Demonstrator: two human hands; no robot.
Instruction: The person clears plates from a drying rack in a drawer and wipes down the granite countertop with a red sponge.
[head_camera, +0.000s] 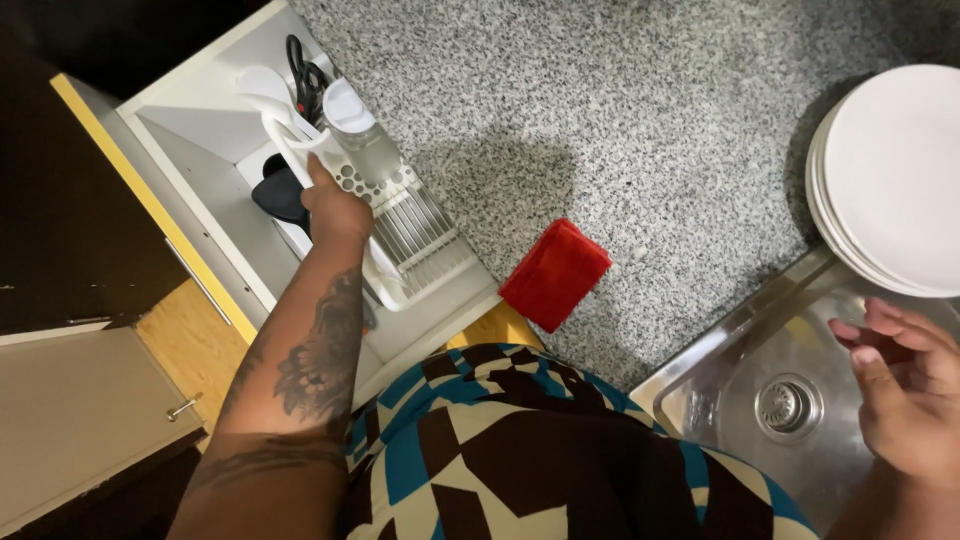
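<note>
**Left hand in the open drawer**

Speckled grey stone counter, drawer pulled out at left. Your left hand (335, 210) grips a white plastic slotted utensil (300, 145) above the drawer's white tray (420, 235); probably light, stiff, best held mid-handle. Red folded cloth (555, 273) lies centre. Right hand (905, 390) hangs unclenched, empty, over the steel sink (720, 390).

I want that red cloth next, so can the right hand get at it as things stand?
Probably yes: the right hand hovers empty over the sink, and the red cloth lies uncovered on the counter with nothing between them.
</note>
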